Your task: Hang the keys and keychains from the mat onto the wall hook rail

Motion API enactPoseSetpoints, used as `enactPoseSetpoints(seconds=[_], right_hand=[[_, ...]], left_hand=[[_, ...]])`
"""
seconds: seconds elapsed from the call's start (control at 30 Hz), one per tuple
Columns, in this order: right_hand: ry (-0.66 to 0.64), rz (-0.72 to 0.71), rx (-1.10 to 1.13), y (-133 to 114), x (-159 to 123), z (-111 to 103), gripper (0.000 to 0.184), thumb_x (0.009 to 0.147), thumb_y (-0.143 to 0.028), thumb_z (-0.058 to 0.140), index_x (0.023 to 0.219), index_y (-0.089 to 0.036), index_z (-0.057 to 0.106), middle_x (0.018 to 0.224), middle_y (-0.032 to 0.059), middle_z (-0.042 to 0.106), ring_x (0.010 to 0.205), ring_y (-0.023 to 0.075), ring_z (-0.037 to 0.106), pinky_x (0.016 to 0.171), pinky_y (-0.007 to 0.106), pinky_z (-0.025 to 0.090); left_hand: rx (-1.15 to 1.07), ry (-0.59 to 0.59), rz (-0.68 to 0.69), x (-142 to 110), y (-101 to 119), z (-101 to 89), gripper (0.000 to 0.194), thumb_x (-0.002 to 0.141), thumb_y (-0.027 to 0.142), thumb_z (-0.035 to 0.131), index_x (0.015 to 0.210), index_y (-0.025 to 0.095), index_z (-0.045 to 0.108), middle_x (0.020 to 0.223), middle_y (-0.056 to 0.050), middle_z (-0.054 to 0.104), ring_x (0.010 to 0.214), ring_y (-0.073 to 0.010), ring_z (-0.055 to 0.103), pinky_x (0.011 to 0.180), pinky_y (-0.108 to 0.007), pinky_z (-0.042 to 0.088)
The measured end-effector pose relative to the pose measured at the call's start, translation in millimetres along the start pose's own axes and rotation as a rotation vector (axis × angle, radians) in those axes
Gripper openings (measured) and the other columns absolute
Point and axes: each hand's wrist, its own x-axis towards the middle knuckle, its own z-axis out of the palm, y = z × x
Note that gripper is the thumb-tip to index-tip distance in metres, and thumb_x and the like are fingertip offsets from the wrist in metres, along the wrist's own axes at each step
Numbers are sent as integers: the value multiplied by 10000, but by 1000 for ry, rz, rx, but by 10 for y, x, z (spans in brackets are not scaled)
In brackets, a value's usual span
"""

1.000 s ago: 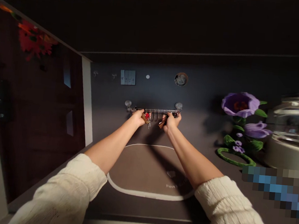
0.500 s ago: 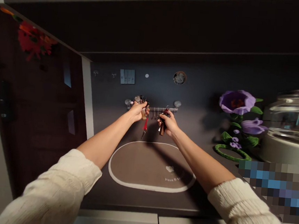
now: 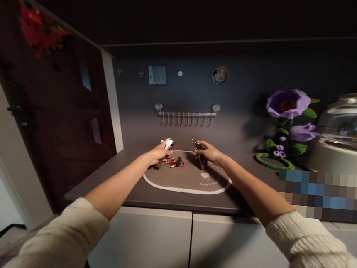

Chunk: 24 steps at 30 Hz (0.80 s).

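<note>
My left hand [image 3: 161, 154] is closed on a bunch of keys [image 3: 169, 143] with a pale round fob, held low over the back left of a brown oval mat [image 3: 189, 184]. Just to its right, a red strap with small dark items [image 3: 176, 163] rests on the mat; I cannot tell whether it is joined to the bunch. Over the mat's right part, my right hand [image 3: 208, 151] grips a second set of keys, with a metal ring [image 3: 194, 141] and a brown leather-like fob [image 3: 201, 162] hanging down. Behind both hands, a clear hook rail [image 3: 186, 114] runs along the wall.
Purple felt flowers [image 3: 289, 104] with a green ring base stand on the counter at right, beside a clear-lidded white appliance [image 3: 336, 152]. A dark shelf [image 3: 207, 24] overhangs the counter. White cabinet doors [image 3: 144, 239] lie below; a dark door [image 3: 54, 119] is at left.
Both hands have come down from the hook rail to the mat with their keys. The red strap, hanging before, now lies on the mat. The view has tilted downward.
</note>
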Motion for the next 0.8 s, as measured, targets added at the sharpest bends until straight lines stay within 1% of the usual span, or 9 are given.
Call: enactPoseSetpoints(seconds=[0.1,0.17,0.23,0.37,0.43,0.5,0.57,0.7,0.8], right_hand=[[-11,1,-64,26,-39,-71,297,723,-86,563,1005,-172,521,644,-23,556,496,57,496,448,154,371],[3,19,-72,49,-59,-118,231,737,-105,549,960,-166,532,631,-20,554,486,61,485,445,160,360],[58,53,-50,83,-80,-155,181,751,-113,526,925,-161,537,638,-13,560,487,63,483,448,164,363],[125,144,52,164,-113,-180,102,770,-131,485,857,-151,534,646,12,578,511,83,512,473,188,404],[168,179,14,187,-122,-171,78,757,-144,503,829,-142,532,608,19,575,493,95,512,473,207,414],[236,189,-149,192,-130,-150,83,718,-155,549,797,-132,544,579,22,572,480,100,504,473,215,407],[277,165,-402,180,-144,-119,109,686,-203,584,758,-122,572,592,37,585,520,114,525,494,219,401],[237,148,-888,138,-194,-30,262,724,-334,528,727,-93,632,740,141,638,741,206,604,595,246,416],[222,184,-1093,104,-248,19,338,743,-368,487,843,-95,658,910,193,638,892,263,598,679,284,429]], left_hand=[[146,-25,105,-44,-168,-69,380,621,71,640,980,168,559,840,-21,613,712,-95,548,748,-248,438],[281,18,140,-54,-261,-100,336,612,92,644,940,151,605,881,-37,632,756,-115,551,750,-237,428],[381,72,159,-50,-344,-123,330,632,128,630,960,158,618,901,-38,641,767,-126,556,737,-238,428],[417,132,218,-28,-468,-143,319,663,167,603,982,154,614,947,-51,646,810,-138,573,742,-231,428],[426,157,244,-22,-505,-147,293,670,176,596,961,152,619,955,-57,648,829,-146,578,755,-236,428],[433,163,266,-19,-528,-150,263,675,188,592,932,152,629,944,-58,653,844,-154,582,773,-246,427],[410,145,286,-18,-538,-152,263,672,206,601,929,154,633,953,-60,655,870,-159,582,801,-256,424],[235,114,269,-59,-503,-137,364,680,243,612,1030,146,597,1036,-83,636,890,-155,592,816,-265,435],[100,142,239,-166,-424,-113,396,718,283,583,1086,138,562,1039,-96,633,869,-152,605,783,-262,458]])
